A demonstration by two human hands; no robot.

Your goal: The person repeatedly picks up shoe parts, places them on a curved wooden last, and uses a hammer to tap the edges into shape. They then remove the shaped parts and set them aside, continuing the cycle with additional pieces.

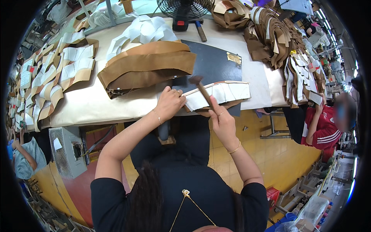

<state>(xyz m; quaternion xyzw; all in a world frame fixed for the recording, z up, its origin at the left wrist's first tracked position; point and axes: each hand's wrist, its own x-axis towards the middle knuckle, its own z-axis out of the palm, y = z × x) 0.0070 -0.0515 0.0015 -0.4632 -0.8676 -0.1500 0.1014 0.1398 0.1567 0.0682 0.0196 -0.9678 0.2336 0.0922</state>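
Note:
My right hand [224, 124] is wrapped round the wooden handle of a hammer [204, 92]. The hammer's dark head is raised just above the folded upper edge of a curved leather piece [220, 94] with a white lining. That piece lies at the table's near edge, partly over a dark slab [216, 62], brown leather showing beneath its white face. At its left end, the curled fingers of my left hand [171, 103] grip the edge; the fingertips are partly hidden. Just beyond my left hand sits a stack of brown curved leather pieces [150, 62].
White lining pieces [143, 31] lie behind the brown stack. A blue-handled hammer [200, 31] rests near a black fan [185, 9]. Leather bundles fill the table's left [77, 63] and right [270, 36]. A person in a red shirt [326, 121] sits at the right; another person [27, 158] is at far left.

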